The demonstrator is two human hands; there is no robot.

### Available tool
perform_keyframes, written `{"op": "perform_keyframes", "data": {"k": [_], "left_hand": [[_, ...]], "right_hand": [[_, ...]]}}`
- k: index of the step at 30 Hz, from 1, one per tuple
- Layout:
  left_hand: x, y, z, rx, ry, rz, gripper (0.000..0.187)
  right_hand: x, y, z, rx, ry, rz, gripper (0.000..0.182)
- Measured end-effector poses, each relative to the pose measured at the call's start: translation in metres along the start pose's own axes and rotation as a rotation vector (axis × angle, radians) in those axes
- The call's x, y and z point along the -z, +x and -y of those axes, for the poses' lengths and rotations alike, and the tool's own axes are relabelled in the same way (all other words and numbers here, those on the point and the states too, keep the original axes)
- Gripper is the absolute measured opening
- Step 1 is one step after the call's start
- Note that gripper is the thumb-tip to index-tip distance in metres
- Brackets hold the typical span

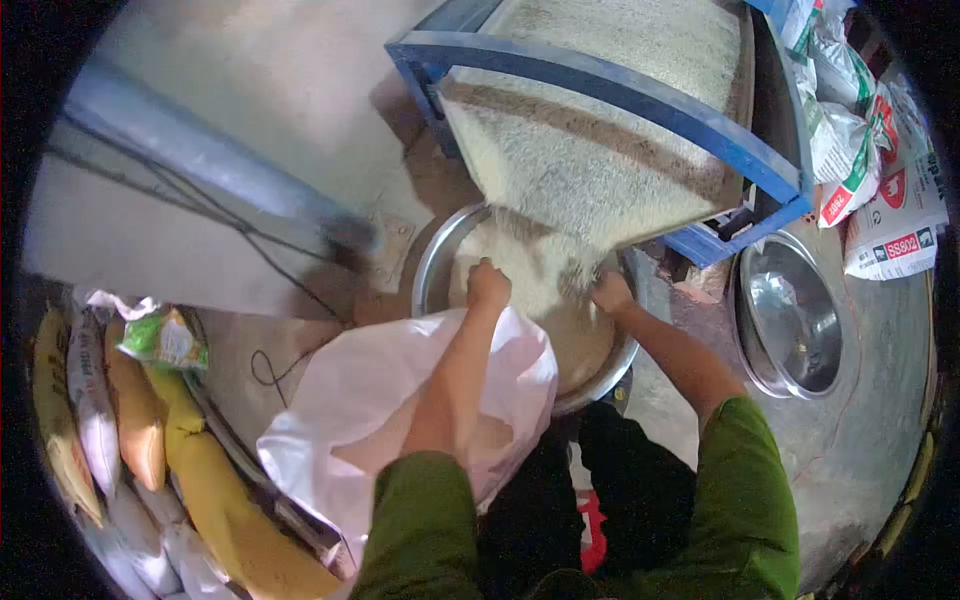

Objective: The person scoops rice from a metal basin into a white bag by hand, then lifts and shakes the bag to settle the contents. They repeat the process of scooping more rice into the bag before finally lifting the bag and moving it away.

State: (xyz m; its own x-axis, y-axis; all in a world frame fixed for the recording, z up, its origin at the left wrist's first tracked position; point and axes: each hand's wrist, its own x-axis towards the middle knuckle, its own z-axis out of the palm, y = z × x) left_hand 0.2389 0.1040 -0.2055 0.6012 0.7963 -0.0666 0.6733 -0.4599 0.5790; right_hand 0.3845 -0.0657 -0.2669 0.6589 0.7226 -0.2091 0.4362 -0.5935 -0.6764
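A wide metal basin (432, 262) holds pale grain (540, 270). More grain slides into it from the chute of a blue-framed machine (600, 65). My left hand (488, 283) is closed in a fist over the left part of the grain; what it may hold is hidden. At the basin's right side, my right hand (612, 292) has its fingers curled beside the falling grain, their contents not visible. A large white bag (340, 400) lies under my left forearm, its edge over the basin's near rim.
Stacked metal bowls (790, 315) stand on the floor at right, below printed sacks (895, 225). Filled sacks (215, 480) line the lower left. A thick pipe (220, 150) and dark cables (230, 225) cross the upper left.
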Motion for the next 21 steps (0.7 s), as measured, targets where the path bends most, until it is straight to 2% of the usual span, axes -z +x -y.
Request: {"op": "perform_keyframes", "data": {"k": [1,2,3,5,6,7,8,9,10,11,12,13,14,15,16,17,19,21], "left_hand": [[-0.028,0.013,0.019,0.112,-0.003,-0.108,0.016],[-0.085,0.032,0.073,-0.023,0.08,-0.063,0.023],[-0.081,0.027,0.059,-0.016,0.08,-0.051,0.023],[-0.056,0.001,0.006,0.244,-0.164,-0.093,0.031],[-0.09,0.003,0.026,0.274,-0.212,-0.213,0.034],[-0.098,0.0,0.019,0.286,-0.215,-0.202,0.034],[-0.1,-0.003,0.005,0.514,-0.322,-0.142,0.036],[-0.103,-0.006,-0.005,0.736,-0.431,-0.085,0.039],[-0.115,-0.012,-0.007,0.735,-0.439,-0.088,0.039],[-0.127,-0.02,-0.006,0.746,-0.652,-0.172,0.041],[-0.138,-0.023,-0.003,0.752,-0.866,-0.257,0.044],[-0.124,-0.024,-0.014,0.752,-0.877,-0.261,0.044],[-0.094,-0.026,-0.032,0.771,-1.114,-0.306,0.043],[-0.068,-0.03,-0.045,0.786,-1.347,-0.351,0.043],[-0.053,-0.033,-0.049,0.791,-1.349,-0.359,0.043],[-0.041,-0.035,-0.052,0.706,-1.465,-0.356,0.043],[-0.012,-0.041,-0.057,0.523,-1.687,-0.357,0.044],[0.043,-0.06,-0.082,0.522,-1.661,-0.385,0.043]], "right_hand": [[-0.006,0.006,-0.009,0.056,0.081,-0.046,0.032],[-0.014,0.01,-0.016,0.111,0.163,-0.085,0.028],[-0.038,0.02,-0.034,0.1,0.161,-0.077,0.028],[-0.1,0.03,-0.075,0.025,0.718,-0.227,0.024],[-0.096,0.023,-0.063,0.011,0.712,-0.222,0.024],[-0.082,0.013,-0.03,-0.12,0.814,-0.278,0.023],[-0.073,0.006,-0.001,-0.249,0.913,-0.334,0.022],[-0.076,0.001,0.015,-0.25,0.906,-0.33,0.022],[-0.079,-0.003,0.029,-0.303,0.942,-0.424,0.022],[-0.076,-0.006,0.045,-0.355,0.976,-0.518,0.022],[-0.068,-0.007,0.058,-0.347,0.969,-0.517,0.022],[-0.054,-0.008,0.075,-0.568,1.154,-0.412,0.024],[-0.042,-0.009,0.09,-0.794,1.328,-0.291,0.025],[-0.036,-0.01,0.101,-0.792,1.32,-0.282,0.025],[-0.031,-0.011,0.111,-0.586,1.497,-0.256,0.027],[-0.021,-0.014,0.128,-0.367,1.665,-0.225,0.029],[-0.006,-0.026,0.156,-0.427,1.705,-0.207,0.03],[-0.001,-0.04,0.175,-0.251,1.609,-0.209,0.029]]}}
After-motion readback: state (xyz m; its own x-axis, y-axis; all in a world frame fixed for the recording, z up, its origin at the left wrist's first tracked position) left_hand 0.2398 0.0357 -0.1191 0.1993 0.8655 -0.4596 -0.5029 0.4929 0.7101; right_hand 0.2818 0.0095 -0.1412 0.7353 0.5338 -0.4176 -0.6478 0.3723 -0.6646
